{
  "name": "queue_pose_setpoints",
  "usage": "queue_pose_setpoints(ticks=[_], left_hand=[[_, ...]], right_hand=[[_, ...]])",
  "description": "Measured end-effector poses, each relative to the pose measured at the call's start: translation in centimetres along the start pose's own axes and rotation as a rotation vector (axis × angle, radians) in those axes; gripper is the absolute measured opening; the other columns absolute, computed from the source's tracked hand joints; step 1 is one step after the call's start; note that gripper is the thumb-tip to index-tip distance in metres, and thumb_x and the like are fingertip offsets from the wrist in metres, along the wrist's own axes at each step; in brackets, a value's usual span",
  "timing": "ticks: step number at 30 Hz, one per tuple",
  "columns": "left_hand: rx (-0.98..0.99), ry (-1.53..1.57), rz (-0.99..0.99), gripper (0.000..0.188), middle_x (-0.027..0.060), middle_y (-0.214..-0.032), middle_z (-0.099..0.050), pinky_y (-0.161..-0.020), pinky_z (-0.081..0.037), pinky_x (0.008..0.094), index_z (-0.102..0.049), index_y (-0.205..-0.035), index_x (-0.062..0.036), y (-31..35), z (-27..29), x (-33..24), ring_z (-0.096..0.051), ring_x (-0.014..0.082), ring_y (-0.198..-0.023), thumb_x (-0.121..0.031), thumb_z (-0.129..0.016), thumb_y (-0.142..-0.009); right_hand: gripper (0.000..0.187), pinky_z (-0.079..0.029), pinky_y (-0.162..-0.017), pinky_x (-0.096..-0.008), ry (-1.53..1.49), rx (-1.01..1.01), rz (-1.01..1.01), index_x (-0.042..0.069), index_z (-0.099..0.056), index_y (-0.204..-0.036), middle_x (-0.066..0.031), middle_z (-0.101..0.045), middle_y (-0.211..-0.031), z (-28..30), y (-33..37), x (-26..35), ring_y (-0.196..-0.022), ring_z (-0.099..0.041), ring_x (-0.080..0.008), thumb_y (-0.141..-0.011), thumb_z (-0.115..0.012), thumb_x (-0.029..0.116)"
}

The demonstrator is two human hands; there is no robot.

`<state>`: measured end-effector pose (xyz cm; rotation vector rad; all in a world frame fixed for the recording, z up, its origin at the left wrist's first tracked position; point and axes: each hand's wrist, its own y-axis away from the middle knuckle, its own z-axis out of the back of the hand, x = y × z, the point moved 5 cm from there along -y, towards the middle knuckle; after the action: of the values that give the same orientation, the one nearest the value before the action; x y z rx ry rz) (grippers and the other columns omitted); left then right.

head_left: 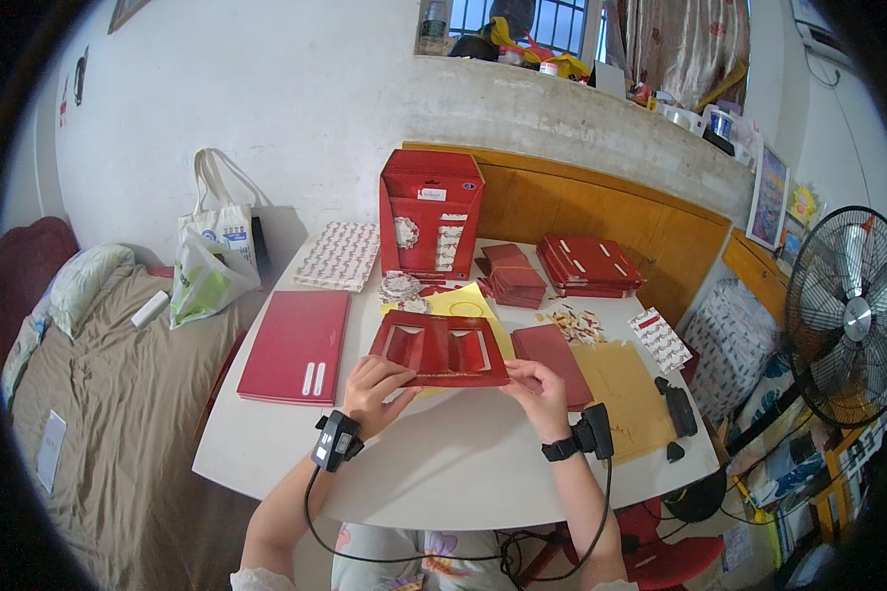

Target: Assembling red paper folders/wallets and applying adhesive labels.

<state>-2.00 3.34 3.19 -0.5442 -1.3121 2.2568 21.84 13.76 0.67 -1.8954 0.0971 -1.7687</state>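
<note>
A red cardboard piece with two cut-out windows [426,370] is tilted up over the middle of the white table. My left hand [373,391] grips its lower left corner, fingers on the front face. At its lower right corner, my right hand [538,390] pinches the edge between thumb and fingers. Behind the piece lies a yellow sheet [498,325], partly covered by it. To the right of it rests a stack of dark red cards [545,357], and to the left a pile of large red flat sheets [294,345].
At the back stand a tall red display box [430,212], small red packs [512,276] and stacked red folders [589,264]. Patterned sheets [337,256], round patterned pieces [400,287], paper scraps [574,323] and a tan board [626,399] surround the work. A fan [855,315] stands right.
</note>
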Motion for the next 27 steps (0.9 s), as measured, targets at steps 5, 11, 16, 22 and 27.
queue_pose_setpoints(ticks=[5, 11, 16, 22, 27], left_hand=[[-0.011, 0.004, -0.012, 0.023, 0.0076, -0.085, -0.065, -0.072, -0.048, 0.0358, -0.068, -0.088, -0.0031, -0.27, 0.23, -0.38, -0.061, 0.0228, -0.079, -0.01, -0.079, -0.069], [-0.009, -0.003, -0.008, 0.022, 0.0073, -0.084, -0.065, -0.072, -0.048, 0.0356, -0.069, -0.087, -0.003, 0.07, -0.01, -0.44, -0.061, 0.0227, -0.079, -0.011, -0.079, -0.068], [0.006, -0.005, -0.006, 0.022, 0.0086, -0.086, -0.066, -0.074, -0.05, 0.0368, -0.07, -0.087, -0.0027, -0.05, -0.1, -0.69, -0.062, 0.0227, -0.081, -0.012, -0.079, -0.07], [-0.034, -0.02, -0.045, 0.02, 0.0055, -0.083, -0.064, -0.073, -0.048, 0.0356, -0.068, -0.083, -0.004, 0.07, -0.36, -0.71, -0.06, 0.0224, -0.076, -0.012, -0.079, -0.068], [-0.022, -0.047, -0.006, 0.022, 0.0049, -0.084, -0.064, -0.076, -0.047, 0.0363, -0.068, -0.084, -0.0047, -0.16, -0.41, -0.75, -0.06, 0.022, -0.077, -0.014, -0.079, -0.068]], right_hand=[[0.013, -0.053, -0.087, -0.0307, 0.056, -0.016, 0.013, 0.0, -0.058, -0.084, -0.012, -0.063, -0.11, 0.0, 0.1, -0.2, -0.103, -0.06, -0.0186, -0.077, -0.067, -0.005], [0.013, -0.056, -0.081, -0.0314, 0.132, -0.073, 0.096, 0.0, -0.057, -0.083, -0.0108, -0.063, -0.106, -0.2, 0.37, 0.17, -0.099, -0.062, -0.0186, -0.076, -0.066, -0.007], [0.014, -0.056, -0.08, -0.0313, 0.098, -0.096, 0.095, -0.001, -0.057, -0.083, -0.0103, -0.063, -0.103, 0.07, 0.36, -0.36, -0.097, -0.062, -0.0187, -0.075, -0.066, -0.008], [0.015, -0.057, -0.08, -0.0304, 0.101, -0.091, 0.084, 0.0, -0.056, -0.084, -0.0105, -0.063, -0.103, 0.06, 0.28, -0.6, -0.097, -0.063, -0.0185, -0.075, -0.065, -0.009], [0.016, -0.056, -0.08, -0.0311, 0.142, -0.112, 0.092, -0.001, -0.055, -0.086, -0.0125, -0.062, -0.104, -0.1, 0.3, -0.29, -0.097, -0.062, -0.0195, -0.076, -0.064, -0.009]])
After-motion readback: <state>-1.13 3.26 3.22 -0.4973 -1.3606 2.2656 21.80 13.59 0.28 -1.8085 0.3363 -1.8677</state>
